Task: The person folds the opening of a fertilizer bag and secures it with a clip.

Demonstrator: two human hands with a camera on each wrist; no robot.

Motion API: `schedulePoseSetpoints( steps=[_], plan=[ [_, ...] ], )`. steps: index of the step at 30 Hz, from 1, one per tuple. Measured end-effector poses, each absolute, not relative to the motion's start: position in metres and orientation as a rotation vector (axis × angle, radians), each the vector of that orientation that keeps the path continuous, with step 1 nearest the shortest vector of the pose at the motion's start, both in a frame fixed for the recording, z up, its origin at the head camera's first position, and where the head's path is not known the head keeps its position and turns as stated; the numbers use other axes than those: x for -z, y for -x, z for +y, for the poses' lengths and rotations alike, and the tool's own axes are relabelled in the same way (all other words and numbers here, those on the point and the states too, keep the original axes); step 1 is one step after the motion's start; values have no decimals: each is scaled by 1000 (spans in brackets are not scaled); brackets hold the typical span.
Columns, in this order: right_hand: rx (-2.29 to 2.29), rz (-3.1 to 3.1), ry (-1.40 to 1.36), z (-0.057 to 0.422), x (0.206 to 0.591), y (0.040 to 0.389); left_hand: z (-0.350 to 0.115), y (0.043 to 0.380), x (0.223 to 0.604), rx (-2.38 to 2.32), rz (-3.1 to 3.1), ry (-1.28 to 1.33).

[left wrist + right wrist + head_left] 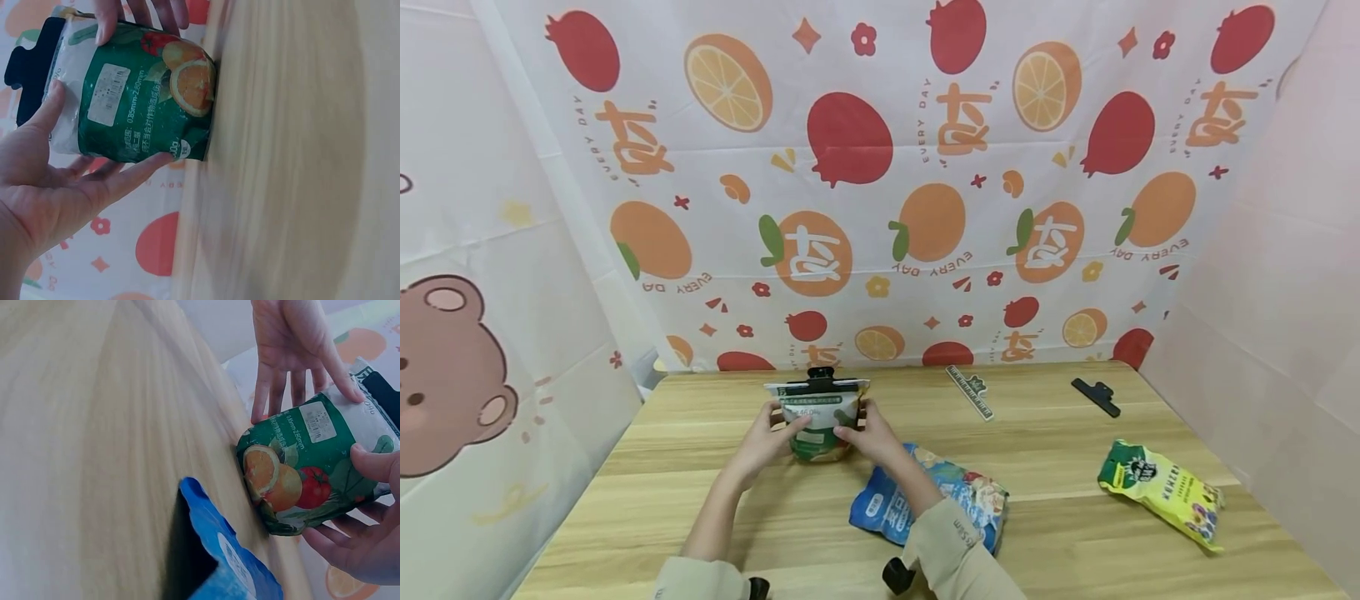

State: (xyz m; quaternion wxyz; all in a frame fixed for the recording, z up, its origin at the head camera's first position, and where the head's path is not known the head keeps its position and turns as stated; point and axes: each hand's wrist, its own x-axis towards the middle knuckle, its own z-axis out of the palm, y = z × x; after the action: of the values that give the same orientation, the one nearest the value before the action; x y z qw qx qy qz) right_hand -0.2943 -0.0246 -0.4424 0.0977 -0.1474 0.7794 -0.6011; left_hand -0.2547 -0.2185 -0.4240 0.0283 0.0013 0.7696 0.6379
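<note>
A green-and-white pouch [820, 442] printed with oranges and a tomato stands upright on the wooden table, with a black clip [822, 382] across its top edge. My left hand [766, 442] holds the pouch's left side, thumb on the front. On the opposite side my right hand [874, 435] grips it, its thumb also lying over the front face. In the left wrist view, the pouch [137, 100] has its base right at the tabletop. Fingers of the right hand [362, 544] go behind the pouch in the right wrist view.
A blue bag [883, 508] lies below my right forearm. Farther right are a yellow-green packet [1168, 492] and a second black clip [1096, 397]. A white ruler-like strip [967, 392] lies toward the back. Fruit-print cloth [917, 317] hangs behind the table.
</note>
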Motion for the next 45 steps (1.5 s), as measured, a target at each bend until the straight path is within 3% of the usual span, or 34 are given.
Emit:
schedulePoseSetpoints(
  steps=[28,45],
  plan=[
    [1705,2362,665,-54,439,254,-267,217,426,-1870,2396,-70],
    [1782,2197,569,-63,453,249,-276,210,429,-1694,2513,-111]
  ],
)
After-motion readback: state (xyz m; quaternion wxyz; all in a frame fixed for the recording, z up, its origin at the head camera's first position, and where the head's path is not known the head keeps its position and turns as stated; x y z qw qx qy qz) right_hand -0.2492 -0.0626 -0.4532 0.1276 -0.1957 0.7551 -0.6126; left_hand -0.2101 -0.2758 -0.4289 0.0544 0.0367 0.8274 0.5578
